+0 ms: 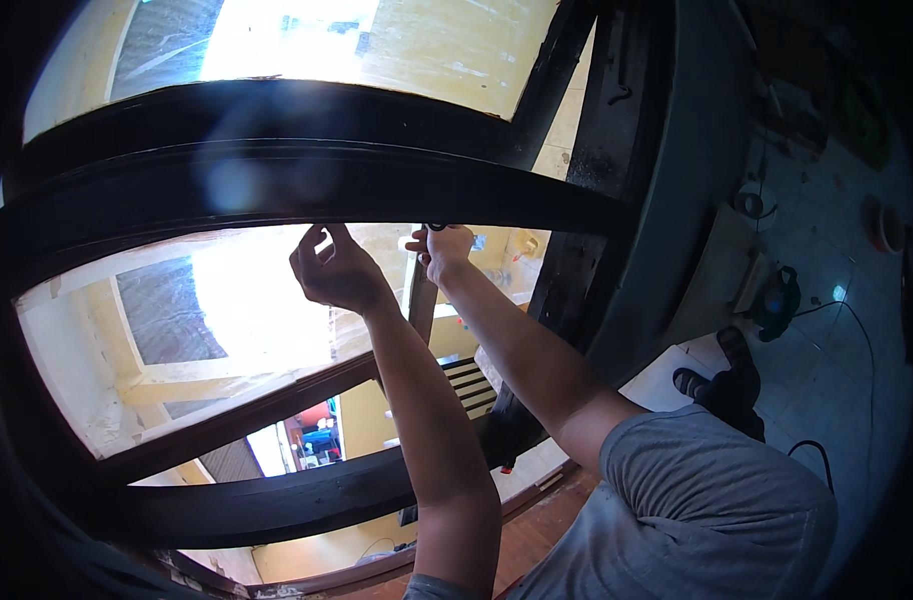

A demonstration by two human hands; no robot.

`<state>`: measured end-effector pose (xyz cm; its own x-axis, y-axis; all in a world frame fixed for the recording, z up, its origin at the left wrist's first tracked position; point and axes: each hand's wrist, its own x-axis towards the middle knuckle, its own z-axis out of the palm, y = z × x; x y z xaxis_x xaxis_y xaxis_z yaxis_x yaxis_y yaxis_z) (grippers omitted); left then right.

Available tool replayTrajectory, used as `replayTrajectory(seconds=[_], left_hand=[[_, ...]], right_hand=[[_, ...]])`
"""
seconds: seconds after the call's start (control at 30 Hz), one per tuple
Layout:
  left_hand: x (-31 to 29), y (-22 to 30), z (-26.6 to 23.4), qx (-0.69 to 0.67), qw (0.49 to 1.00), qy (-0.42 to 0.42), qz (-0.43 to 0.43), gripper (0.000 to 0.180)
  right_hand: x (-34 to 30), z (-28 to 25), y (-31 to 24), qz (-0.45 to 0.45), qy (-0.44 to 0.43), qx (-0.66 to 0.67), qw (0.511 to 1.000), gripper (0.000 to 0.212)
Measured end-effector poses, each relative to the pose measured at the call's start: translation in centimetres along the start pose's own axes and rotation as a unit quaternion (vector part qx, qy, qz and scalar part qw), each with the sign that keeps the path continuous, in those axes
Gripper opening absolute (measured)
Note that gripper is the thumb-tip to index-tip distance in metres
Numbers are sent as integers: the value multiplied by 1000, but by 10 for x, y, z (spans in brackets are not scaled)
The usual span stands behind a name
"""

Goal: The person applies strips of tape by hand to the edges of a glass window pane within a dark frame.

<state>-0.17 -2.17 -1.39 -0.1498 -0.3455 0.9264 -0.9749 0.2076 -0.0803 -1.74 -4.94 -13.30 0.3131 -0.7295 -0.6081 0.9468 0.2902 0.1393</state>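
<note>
A: Two hands up at the underside of the dark window-frame bar (pixel 306 185), head view only. Left hand (pixel 334 272) sits against the lower edge of the bar, fingers curled, thumb and forefinger raised and drawn close. Whether they pinch anything, cannot tell; backlight burns it out.

B: And the right?

A: Right hand (pixel 443 248) just beside it, also at the bar's lower edge, fist closed round a small dark object (pixel 436 227). Only a sliver pokes out above the knuckles, touching or nearly touching the bar. Kind of object not legible.

B: What's behind the hands?

A: Glass pane (pixel 176 330), strongly glared. Through it, yellow walls and a pale beam, washed out. Lower down a second dark rail (pixel 276 500) crosses the view, partly covered by the left forearm.

B: Anything off to the right?

A: Dark upright post (pixel 616 150), paint scuffed. Past it, a tiled floor (pixel 826 300) far below, with a green power tool (pixel 776 300) and a black cable (pixel 856 340) trailing from it. Fisheye rim bends and darkens everything there; small items near the edge unreadable.

B: The person?

A: Grey shirt sleeve (pixel 716 500) at bottom right, cut by the frame. One sandalled foot (pixel 711 375) shows on a pale board; the other is hidden.
</note>
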Motion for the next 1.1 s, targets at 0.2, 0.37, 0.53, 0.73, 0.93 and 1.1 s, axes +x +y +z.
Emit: replayTrajectory(seconds=[0.2, 0.37, 0.53, 0.73, 0.93, 1.1], left_hand=[[4, 1, 0, -4, 999, 8, -38, 18], [3, 6, 2, 16, 999, 18, -28, 24], [2, 5, -2, -60, 995, 31, -76, 35], [-3, -7, -10, -48, 996, 8, -70, 33], [1, 5, -4, -65, 995, 8, -71, 28], [2, 6, -7, -68, 994, -2, -85, 26]], right_hand=[[3, 8, 6, -9, -3, 6, 1000, 18], [2, 6, 3, -24, 4, -12, 1000, 25], [4, 4, 6, -33, -6, 6, 999, 32], [-6, 0, 36, -184, 37, -40, 981, 20], [-13, 0, 71, -519, -101, -280, 801, 84], [-24, -3, 70, -329, -115, -374, 859, 106]])
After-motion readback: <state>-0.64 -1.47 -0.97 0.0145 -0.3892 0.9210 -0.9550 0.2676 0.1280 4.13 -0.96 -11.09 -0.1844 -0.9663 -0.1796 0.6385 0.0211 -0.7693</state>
